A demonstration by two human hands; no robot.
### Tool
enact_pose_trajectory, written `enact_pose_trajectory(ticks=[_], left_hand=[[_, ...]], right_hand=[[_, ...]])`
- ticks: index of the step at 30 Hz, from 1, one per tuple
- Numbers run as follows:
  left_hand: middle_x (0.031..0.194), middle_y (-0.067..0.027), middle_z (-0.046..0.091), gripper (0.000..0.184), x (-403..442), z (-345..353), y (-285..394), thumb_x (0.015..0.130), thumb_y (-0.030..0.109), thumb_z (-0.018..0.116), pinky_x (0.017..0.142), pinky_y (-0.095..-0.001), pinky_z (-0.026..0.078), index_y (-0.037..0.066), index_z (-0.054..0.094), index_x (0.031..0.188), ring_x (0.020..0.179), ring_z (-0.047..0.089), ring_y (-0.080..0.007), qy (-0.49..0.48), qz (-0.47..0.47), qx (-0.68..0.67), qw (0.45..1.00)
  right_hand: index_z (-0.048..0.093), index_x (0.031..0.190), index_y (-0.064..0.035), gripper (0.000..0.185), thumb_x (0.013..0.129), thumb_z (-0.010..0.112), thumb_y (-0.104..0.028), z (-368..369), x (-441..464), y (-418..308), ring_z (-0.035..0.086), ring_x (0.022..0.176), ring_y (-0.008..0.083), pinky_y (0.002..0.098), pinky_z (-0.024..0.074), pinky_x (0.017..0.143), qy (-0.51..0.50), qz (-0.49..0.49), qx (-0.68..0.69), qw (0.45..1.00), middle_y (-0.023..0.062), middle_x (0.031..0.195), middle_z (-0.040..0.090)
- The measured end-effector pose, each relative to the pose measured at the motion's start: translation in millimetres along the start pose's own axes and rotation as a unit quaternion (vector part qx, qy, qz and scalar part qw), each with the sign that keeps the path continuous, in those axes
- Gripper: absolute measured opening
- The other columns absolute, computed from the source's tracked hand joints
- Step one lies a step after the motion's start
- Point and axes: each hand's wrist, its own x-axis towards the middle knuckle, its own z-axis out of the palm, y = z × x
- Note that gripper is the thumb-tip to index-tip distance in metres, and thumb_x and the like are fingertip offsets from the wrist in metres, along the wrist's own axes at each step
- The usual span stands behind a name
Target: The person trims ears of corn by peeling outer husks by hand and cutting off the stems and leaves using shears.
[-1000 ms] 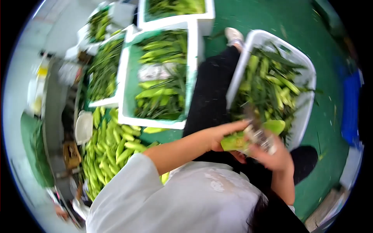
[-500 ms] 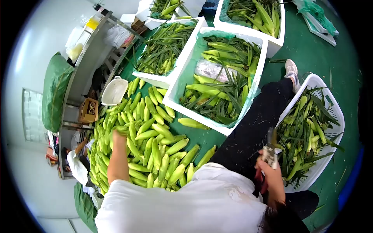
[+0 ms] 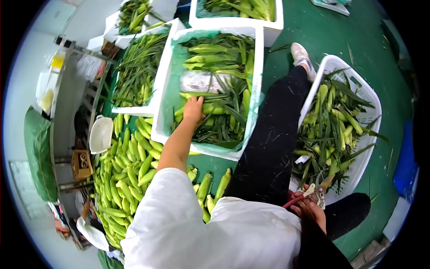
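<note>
My left hand [image 3: 194, 110] reaches into a white foam box [image 3: 258, 67] lined with green film. Its fingers are curled over a green ear of corn [image 3: 214, 109] lying crosswise there. Husked-leaf strips and other ears surround it, and a silvery wrapped pack [image 3: 201, 82] lies just beyond my fingers. Low at the right, my right hand [image 3: 313, 211] is closed around pruning shears [image 3: 310, 192] with red and pale handles. Their blades point up beside a white plastic basket [image 3: 377, 107] of leaves and trimmings.
A large pile of corn ears [image 3: 127, 179] covers the green floor at the left. More foam boxes [image 3: 273, 31] of corn and leaves stand farther back. A white basin [image 3: 100, 134] sits by the metal shelf [image 3: 67, 89]. My leg [image 3: 268, 139] stretches between box and basket.
My left hand has moved from above the corn pile into the foam box. The shears in my right hand have dropped lower, near the basket's edge. The view has turned right.
</note>
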Motion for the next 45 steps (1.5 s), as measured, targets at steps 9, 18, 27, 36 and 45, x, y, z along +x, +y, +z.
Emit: enact_pose_trajectory(ticks=[9, 18, 27, 36, 45], left_hand=[[0.101, -0.0203, 0.064, 0.055, -97, -156, 41, 0.069, 0.027, 0.082, 0.083, -0.0433, 0.051, 0.004, 0.054, 0.11, 0.095, 0.062, -0.0398, -0.118, 0.12, -0.142, 0.976], [0.121, -0.0162, 0.063, 0.08, -152, -316, 68, 0.084, 0.024, 0.078, 0.087, -0.0346, 0.054, 0.002, 0.036, 0.149, 0.098, 0.067, -0.0251, 0.041, 0.1, -0.522, 0.846], [0.144, -0.0164, 0.048, 0.098, -185, -282, 246, 0.079, 0.012, 0.081, 0.108, -0.0338, 0.037, 0.005, 0.022, 0.156, 0.129, 0.05, -0.0235, -0.166, 0.287, -0.457, 0.825], [0.125, -0.0121, 0.058, 0.088, -156, -278, 294, 0.073, 0.005, 0.076, 0.094, -0.0326, 0.048, 0.008, 0.036, 0.152, 0.102, 0.061, -0.0237, -0.199, 0.438, -0.333, 0.811], [0.14, -0.0121, 0.05, 0.092, -157, -257, 314, 0.079, 0.005, 0.072, 0.107, -0.0318, 0.037, 0.002, 0.022, 0.156, 0.125, 0.05, -0.018, -0.346, 0.301, -0.565, 0.685]], right_hand=[[0.035, 0.147, -0.0029, 0.077, 0.079, 0.069, -0.011, -2, 14, -21, 0.058, 0.112, 0.024, 0.0406, 0.0463, 0.098, -0.086, -0.09, -0.048, 0.991, 0.0097, 0.122, 0.057], [0.039, 0.146, -0.006, 0.074, 0.08, 0.073, -0.011, 42, 25, -53, 0.049, 0.103, 0.0163, 0.0326, 0.0409, 0.097, -0.196, -0.169, -0.217, 0.941, 0.0054, 0.123, 0.054], [0.04, 0.139, 0.0063, 0.087, 0.077, 0.079, -0.041, -5, 35, -62, 0.054, 0.116, 0.0367, 0.0428, 0.0426, 0.1, -0.054, -0.302, -0.365, 0.879, 0.0245, 0.125, 0.055], [0.063, 0.109, -0.0001, 0.044, 0.079, 0.08, -0.026, -62, -1, -88, 0.063, 0.078, 0.0143, 0.029, 0.0508, 0.071, -0.087, -0.169, -0.278, 0.941, 0.0061, 0.089, 0.066], [0.045, 0.137, -0.0032, 0.062, 0.087, 0.075, -0.024, -58, -25, -39, 0.056, 0.097, 0.0117, 0.0274, 0.0485, 0.082, -0.183, -0.133, -0.013, 0.974, 0.004, 0.111, 0.058]])
